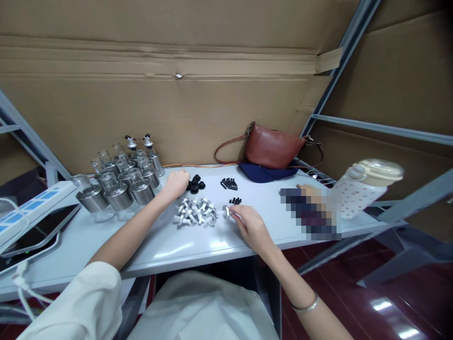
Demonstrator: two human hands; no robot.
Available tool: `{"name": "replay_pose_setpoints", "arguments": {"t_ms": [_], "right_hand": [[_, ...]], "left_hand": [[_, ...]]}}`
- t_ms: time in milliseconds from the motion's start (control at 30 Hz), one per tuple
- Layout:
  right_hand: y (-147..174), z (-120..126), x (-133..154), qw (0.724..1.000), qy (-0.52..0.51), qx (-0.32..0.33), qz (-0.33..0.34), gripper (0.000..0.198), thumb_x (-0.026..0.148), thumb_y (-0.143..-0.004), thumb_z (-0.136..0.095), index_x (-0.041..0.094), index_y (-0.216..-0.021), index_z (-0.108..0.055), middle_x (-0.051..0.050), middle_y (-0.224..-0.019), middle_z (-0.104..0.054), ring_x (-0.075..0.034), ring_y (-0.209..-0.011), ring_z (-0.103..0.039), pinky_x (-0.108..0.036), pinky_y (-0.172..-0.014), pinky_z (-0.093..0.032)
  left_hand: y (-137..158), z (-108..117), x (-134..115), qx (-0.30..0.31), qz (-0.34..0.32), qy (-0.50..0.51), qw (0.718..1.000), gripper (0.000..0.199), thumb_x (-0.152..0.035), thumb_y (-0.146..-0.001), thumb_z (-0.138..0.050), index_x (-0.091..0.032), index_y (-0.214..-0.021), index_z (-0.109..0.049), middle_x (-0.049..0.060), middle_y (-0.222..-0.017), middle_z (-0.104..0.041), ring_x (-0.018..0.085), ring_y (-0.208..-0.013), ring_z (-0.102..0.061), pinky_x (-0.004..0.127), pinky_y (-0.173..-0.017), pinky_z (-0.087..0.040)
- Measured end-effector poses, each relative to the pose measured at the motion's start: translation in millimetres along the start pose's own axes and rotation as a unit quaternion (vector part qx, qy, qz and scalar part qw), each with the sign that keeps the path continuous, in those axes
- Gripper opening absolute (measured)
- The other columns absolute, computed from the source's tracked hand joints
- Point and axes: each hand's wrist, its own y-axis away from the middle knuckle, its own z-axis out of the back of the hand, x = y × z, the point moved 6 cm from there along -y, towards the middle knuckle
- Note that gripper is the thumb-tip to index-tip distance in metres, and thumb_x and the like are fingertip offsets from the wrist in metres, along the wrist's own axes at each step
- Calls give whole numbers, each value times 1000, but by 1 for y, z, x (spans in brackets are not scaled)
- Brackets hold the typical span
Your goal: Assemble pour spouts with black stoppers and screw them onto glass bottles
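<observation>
My right hand (253, 225) pinches a silver pourer spout (226, 212) between thumb and fingers, just above the table. Left of it lies a loose pile of similar silver pourer spouts (196, 211). My left hand (176, 183) is closed at the left edge of a cluster of black ring-shaped stoppers (196, 184). Its fingertips are hidden, so what they hold, if anything, does not show. Behind my right hand are small black caps (235, 201). Farther back lies a group of short black tubes (229, 183).
Several glass bottles with steel sleeves (116, 194) stand at the left, two with pourers fitted. A power strip (35, 208) lies at far left. A brown bag (272, 146) rests on a navy cap (265, 174) at the back. A dotted tumbler (361, 193) stands right, near a pixelated patch.
</observation>
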Motion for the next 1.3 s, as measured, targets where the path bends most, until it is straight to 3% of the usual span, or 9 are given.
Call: {"name": "replay_pose_setpoints", "arguments": {"t_ms": [367, 533, 1300], "right_hand": [[-7, -2, 4, 1000, -6, 18, 4, 18, 11, -94, -43, 18, -105, -56, -8, -90, -69, -19, -82, -64, -33, -70, -47], [-7, -2, 5, 1000, -9, 19, 7, 19, 10, -94, -43, 17, -106, -55, -9, -92, -70, -20, -81, -63, -33, -71, -48], [-3, -7, 3, 999, -4, 49, 2, 18, 14, -94, -45, 16, -107, -57, -9, -90, -71, -21, -80, -64, -35, -73, -48]], "left_hand": [[0, 11, 9, -44, 9, -21, 999, 27, -14, -83, -42, -10, -97, -65, 19, -101, -66, 32, -95, -64, 39, -77, -43], [1, 14, 10, -69, 29, -17, 997, 28, -12, -84, -39, -11, -99, -63, 19, -105, -64, 33, -95, -63, 45, -84, -37], [4, 11, 5, -56, 15, -10, 998, 27, -14, -83, -41, -11, -99, -63, 18, -104, -65, 33, -96, -62, 43, -83, -35]]}}
